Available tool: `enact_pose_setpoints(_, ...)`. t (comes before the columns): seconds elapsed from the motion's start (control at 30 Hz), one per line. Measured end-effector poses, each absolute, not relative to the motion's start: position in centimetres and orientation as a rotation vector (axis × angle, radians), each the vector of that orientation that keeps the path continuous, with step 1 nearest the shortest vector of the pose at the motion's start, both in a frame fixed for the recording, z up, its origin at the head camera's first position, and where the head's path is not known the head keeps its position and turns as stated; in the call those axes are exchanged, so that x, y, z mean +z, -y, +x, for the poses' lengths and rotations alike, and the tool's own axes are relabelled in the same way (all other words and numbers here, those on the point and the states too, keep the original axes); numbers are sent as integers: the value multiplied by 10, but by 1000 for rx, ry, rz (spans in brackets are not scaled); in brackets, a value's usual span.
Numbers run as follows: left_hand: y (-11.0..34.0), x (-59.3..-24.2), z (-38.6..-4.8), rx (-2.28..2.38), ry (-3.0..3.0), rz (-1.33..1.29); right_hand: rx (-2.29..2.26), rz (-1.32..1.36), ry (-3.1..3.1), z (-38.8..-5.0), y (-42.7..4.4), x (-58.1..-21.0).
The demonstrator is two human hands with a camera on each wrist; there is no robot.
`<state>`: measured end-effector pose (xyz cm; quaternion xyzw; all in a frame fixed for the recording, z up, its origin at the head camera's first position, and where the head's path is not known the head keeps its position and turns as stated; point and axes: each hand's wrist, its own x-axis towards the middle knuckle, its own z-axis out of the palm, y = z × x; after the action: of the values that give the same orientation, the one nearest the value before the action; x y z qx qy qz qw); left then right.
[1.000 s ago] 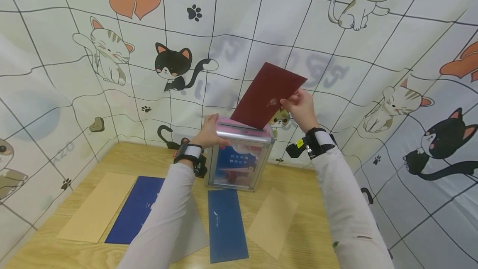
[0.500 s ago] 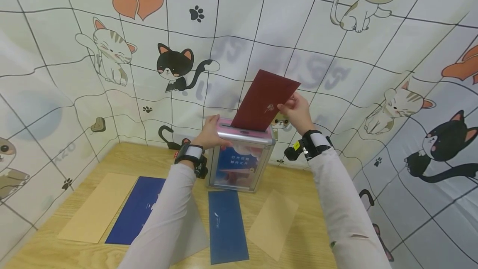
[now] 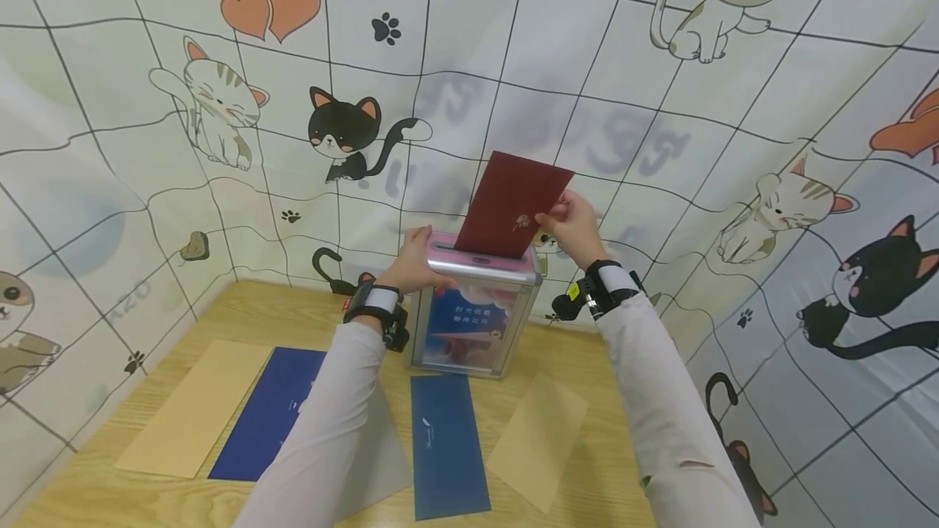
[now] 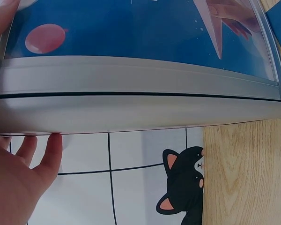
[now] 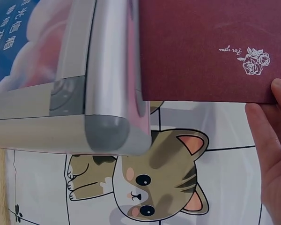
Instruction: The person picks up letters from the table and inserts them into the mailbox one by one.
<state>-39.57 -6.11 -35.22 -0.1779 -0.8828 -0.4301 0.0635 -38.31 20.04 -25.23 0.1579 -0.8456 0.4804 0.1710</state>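
A dark red envelope (image 3: 513, 206) with a white rose print stands in the slot of a clear box (image 3: 469, 324) with a silver frame and pink top. My right hand (image 3: 574, 226) pinches its right edge between thumb and fingers, also visible in the right wrist view (image 5: 274, 140). My left hand (image 3: 414, 263) grips the box's upper left corner, thumb on the front and fingers at the side and back. In the left wrist view, fingers of that hand (image 4: 23, 173) touch the box's silver edge (image 4: 131, 112).
On the wooden table (image 3: 587, 463) lie a tan envelope (image 3: 194, 410), a dark blue one (image 3: 271, 410), a grey one (image 3: 377, 463) partly under my left forearm, a teal-blue one (image 3: 447, 446) and a beige one (image 3: 539, 442). A cat-printed curtain (image 3: 469, 47) hangs behind the box.
The red envelope has moved down and left, its lower edge now inside the slot, and stands more upright. My right hand has moved with it; my left hand has stayed on the box.
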Motion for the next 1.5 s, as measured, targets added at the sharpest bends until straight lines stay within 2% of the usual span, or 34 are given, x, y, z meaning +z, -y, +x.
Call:
enact_pose_setpoints(1.0,61,-350,-393,-1282,2674,-554,1160,434,2561,-387,-181,-277)
enact_pose_setpoints(1.5,61,-351,-394,-1338,2637,-572,629,557,2920,-382,-186,-280)
